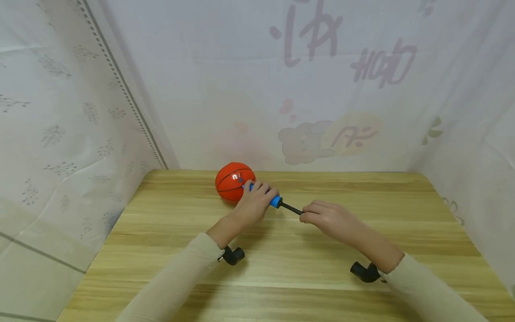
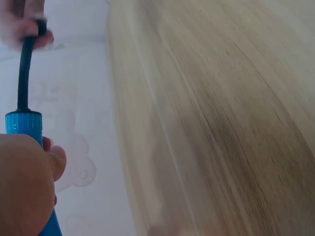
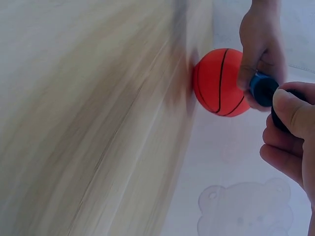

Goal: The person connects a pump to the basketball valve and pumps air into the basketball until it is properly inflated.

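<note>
A blue hand pump (image 1: 276,201) is gripped round its barrel by my left hand (image 1: 254,201). Its black rod (image 1: 291,208) extends out toward the right. My right hand (image 1: 327,219) holds the black handle (image 3: 279,118) at the rod's end, thumb and fingers curled round it. Just beyond the left hand, an orange-red ball (image 1: 232,181) with black basketball lines rests on the table; the pump's far end overlaps it in the head view. In the left wrist view the ribbed blue cap (image 2: 23,123) shows where the rod leaves the barrel.
The wood-grain table (image 1: 289,273) reaches back to a pale printed cloth (image 1: 225,89) with a bear drawing. More cloth hangs at the left and right sides. Black camera mounts (image 1: 234,256) sit at both wrists.
</note>
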Available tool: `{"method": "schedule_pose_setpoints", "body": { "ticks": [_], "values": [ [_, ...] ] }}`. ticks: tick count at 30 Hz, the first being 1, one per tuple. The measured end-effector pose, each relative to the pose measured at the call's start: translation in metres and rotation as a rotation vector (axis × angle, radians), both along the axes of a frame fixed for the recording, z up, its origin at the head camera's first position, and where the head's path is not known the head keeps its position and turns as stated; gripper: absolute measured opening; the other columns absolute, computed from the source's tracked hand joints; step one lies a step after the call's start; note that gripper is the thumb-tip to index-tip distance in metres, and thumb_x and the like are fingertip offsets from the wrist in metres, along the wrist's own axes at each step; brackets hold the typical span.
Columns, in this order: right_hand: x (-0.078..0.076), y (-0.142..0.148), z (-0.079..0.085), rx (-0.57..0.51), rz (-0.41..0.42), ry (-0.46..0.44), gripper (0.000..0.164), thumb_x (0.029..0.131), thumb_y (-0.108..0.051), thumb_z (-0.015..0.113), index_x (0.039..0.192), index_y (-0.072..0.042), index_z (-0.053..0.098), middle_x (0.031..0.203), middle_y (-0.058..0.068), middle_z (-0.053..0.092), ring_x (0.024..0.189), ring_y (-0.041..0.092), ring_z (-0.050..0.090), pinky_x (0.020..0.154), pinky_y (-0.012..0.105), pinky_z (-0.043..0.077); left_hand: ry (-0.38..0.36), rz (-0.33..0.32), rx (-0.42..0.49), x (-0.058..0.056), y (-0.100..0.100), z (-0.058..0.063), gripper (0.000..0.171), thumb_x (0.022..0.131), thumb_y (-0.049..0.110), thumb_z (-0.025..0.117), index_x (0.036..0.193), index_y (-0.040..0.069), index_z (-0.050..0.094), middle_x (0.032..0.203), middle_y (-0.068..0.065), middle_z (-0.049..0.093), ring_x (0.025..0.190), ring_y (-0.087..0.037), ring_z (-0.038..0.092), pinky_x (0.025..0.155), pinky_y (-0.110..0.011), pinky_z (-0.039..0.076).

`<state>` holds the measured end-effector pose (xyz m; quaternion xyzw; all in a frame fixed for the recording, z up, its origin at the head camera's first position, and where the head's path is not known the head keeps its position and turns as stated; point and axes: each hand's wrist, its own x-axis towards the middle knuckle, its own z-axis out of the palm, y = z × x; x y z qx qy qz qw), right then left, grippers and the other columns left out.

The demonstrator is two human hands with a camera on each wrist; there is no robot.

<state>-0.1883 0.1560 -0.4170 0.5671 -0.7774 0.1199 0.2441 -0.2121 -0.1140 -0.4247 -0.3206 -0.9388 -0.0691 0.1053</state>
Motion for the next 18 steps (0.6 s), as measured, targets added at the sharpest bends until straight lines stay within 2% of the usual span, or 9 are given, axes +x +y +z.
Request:
{"method": "schedule_pose_setpoints", "body": {
  "ticks": [1, 3, 11, 18],
  "values": [
    [-0.002, -0.004, 0.001, 0.004, -0.006, -0.007, 0.027, 0.08, 0.004, 0.081, 0.1, -0.01, 0.071, 0.101, 0.0, 0.069, 0.089, 0.015, 0.066, 0.075, 0.024, 0.056, 0.0, 0.002, 0.0, 0.0, 0.001, 0.0, 0.02, 0.1, 0.01, 0.065, 0.118, 0.017, 0.058, 0.115, -0.005, 0.059, 0.111, -0.028, 0.048, 0.102, -0.055, 0.033],
    [-0.005, -0.013, 0.001, 0.006, -0.017, -0.012, 0.03, 0.077, 0.005, 0.083, 0.099, -0.011, 0.071, 0.1, 0.0, 0.069, 0.089, 0.014, 0.066, 0.075, 0.023, 0.055, 0.005, 0.005, -0.002, 0.001, 0.002, 0.0, 0.02, 0.099, 0.01, 0.065, 0.117, 0.017, 0.058, 0.114, -0.005, 0.059, 0.11, -0.028, 0.048, 0.102, -0.055, 0.033],
    [-0.017, -0.038, -0.002, -0.002, -0.022, 0.0, 0.027, 0.08, 0.01, 0.079, 0.097, -0.009, 0.07, 0.098, 0.002, 0.07, 0.088, 0.014, 0.066, 0.076, 0.022, 0.055, 0.02, -0.013, 0.0, 0.001, 0.001, -0.003, 0.022, 0.098, 0.008, 0.066, 0.116, 0.017, 0.059, 0.112, -0.005, 0.058, 0.109, -0.028, 0.049, 0.1, -0.054, 0.034],
    [-0.015, -0.036, -0.006, 0.017, -0.013, 0.038, 0.026, 0.077, 0.005, 0.083, 0.096, -0.01, 0.072, 0.093, 0.001, 0.069, 0.082, 0.013, 0.064, 0.072, 0.021, 0.053, 0.02, -0.052, -0.007, -0.001, -0.004, -0.002, 0.022, 0.097, 0.008, 0.068, 0.115, 0.019, 0.06, 0.113, -0.002, 0.059, 0.108, -0.024, 0.049, 0.102, -0.052, 0.034]
  ]
}}
